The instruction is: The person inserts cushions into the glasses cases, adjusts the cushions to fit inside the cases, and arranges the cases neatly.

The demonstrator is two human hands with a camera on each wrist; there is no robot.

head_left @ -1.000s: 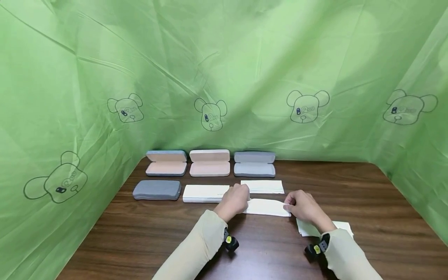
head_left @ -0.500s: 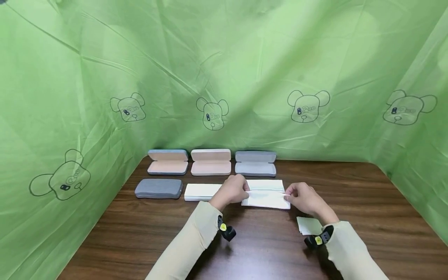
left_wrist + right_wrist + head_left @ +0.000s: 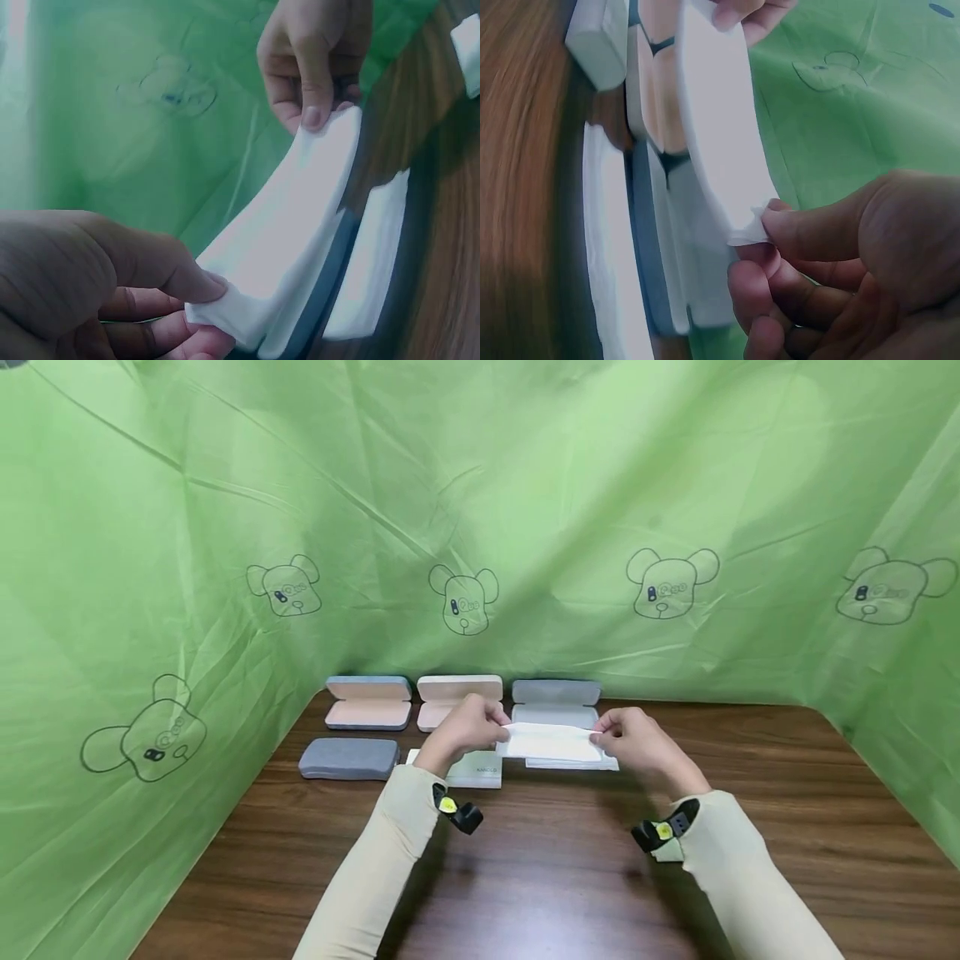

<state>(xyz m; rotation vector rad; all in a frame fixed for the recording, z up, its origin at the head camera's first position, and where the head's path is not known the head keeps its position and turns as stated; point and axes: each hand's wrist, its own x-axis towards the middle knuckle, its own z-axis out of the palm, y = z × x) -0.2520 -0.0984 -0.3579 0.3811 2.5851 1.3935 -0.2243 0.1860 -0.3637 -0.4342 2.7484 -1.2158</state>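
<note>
A folded white cloth (image 3: 551, 743) is stretched between both hands, raised above the table. My left hand (image 3: 468, 727) pinches its left end between thumb and fingers, and my right hand (image 3: 641, 743) pinches the right end. Behind and below it stands an opened grey glasses case (image 3: 557, 692), its bottom half partly covered by the cloth in the head view. A second folded white cloth (image 3: 371, 255) lies on the table in front of that case.
Left of the grey case stand an opened pink-lined white case (image 3: 460, 687) and an opened blue case (image 3: 367, 716). A closed grey case (image 3: 348, 758) and a closed white case (image 3: 480, 770) lie in front. Pale cloths (image 3: 667, 853) show under the right wrist.
Both hands have lifted the folded white cloth off the table and carried it away from the body, up to the front of the open grey case.
</note>
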